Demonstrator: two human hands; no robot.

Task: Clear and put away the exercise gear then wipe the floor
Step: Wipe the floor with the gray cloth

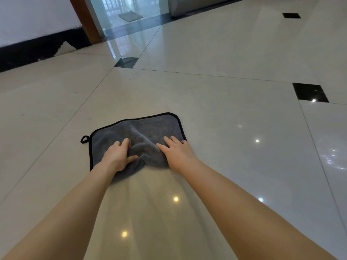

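I have both hands on a grey cloth (pixel 142 136) with black edging, spread on the glossy cream tile floor (pixel 225 113) in front of me. My left hand (pixel 117 156) bunches the fabric, fingers curled and thumb pinching a fold. My right hand (pixel 177 152) lies flat, fingers straight, pressing the cloth down. A small black hanging loop (pixel 84 139) sticks out at the cloth's left corner. Ceiling lights glint off the tiles, and small black inset squares (pixel 309 92) sit at their corners. A black skirting board (pixel 37 47) runs along the white wall, beside a wooden door frame (pixel 84 17) and glass door (pixel 122 10)
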